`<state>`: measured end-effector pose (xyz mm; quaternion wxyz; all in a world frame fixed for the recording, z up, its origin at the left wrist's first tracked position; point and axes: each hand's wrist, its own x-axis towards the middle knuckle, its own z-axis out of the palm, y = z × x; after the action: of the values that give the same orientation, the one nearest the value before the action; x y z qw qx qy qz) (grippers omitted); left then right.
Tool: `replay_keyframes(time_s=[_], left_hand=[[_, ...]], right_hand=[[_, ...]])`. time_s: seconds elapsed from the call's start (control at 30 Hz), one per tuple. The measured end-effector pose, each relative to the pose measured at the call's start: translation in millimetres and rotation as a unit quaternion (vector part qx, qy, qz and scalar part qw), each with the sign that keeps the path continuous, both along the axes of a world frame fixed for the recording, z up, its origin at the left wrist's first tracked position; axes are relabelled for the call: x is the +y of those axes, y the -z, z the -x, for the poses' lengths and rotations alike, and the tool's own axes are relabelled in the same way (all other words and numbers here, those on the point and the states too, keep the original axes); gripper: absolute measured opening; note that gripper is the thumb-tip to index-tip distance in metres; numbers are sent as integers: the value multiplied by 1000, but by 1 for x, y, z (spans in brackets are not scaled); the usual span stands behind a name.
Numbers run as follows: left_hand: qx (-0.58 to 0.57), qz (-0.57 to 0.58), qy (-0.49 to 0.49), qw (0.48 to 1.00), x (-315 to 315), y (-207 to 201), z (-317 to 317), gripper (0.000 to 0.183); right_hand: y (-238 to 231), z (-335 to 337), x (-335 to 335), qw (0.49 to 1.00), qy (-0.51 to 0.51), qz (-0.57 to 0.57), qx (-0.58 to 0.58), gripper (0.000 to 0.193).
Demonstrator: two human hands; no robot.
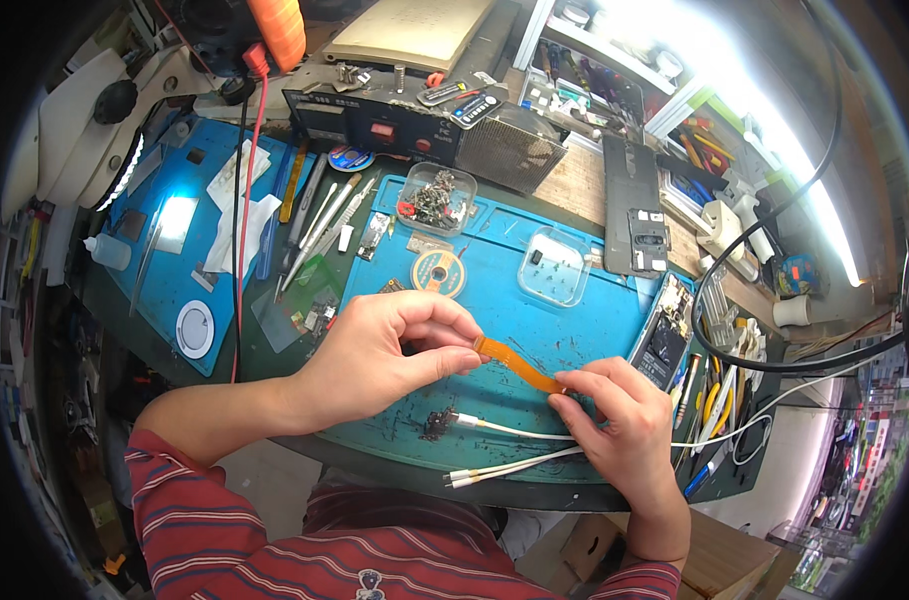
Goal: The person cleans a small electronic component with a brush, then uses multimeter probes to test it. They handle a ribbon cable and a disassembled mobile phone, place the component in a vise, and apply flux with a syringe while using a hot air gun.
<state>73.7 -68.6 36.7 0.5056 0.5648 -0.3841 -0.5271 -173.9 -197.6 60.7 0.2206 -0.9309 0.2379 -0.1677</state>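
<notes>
A person in a red striped shirt (pixel 204 525) holds a short orange ribbon cable (pixel 519 366) level above the near half of a blue mat (pixel 504 250) on a cluttered workbench. The left hand (pixel 404 345) pinches one end between thumb and index finger, its other fingers curled in behind; the right hand (pixel 619 415) grips the opposite end the same way, remaining fingers bent toward the palm. The strip sags in a gentle curve between them. Below, white cords (pixel 519 433) cross the mat near its front edge, passing under the right hand. A tub of screws (pixel 436 200) sits at the mat's far left corner, with a spool (pixel 438 266) nearer the hands. A clear dish (pixel 554 268) stands toward the far right corner, and an opened phone (pixel 664 335) lies along the right edge.
</notes>
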Motion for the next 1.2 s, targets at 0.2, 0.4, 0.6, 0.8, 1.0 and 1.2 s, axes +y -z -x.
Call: replay_keyframes(time_s=[0.2,0.4,0.6,0.8,1.0,1.2], left_hand=[[-15,-5,2,1000,1,-3,0,22],[-45,3,12,999,2,-2,2,13],[-35,-20,-19,999,-5,-2,1,13],[-108,-34,0,994,-12,-3,2,20],[-97,-41,26,994,-10,2,-11,31],[-81,-64,58,993,-16,-4,-12,32]], right_hand=[[-1,0,1,1000,-2,-4,-1,20],[-1,1,3,1000,-19,-5,-10,23],[-11,15,-17,992,90,86,3,17],[-27,78,-45,915,388,92,69,23],[-18,91,14,991,90,82,61,19],[-1,94,35,981,89,160,66,17]])
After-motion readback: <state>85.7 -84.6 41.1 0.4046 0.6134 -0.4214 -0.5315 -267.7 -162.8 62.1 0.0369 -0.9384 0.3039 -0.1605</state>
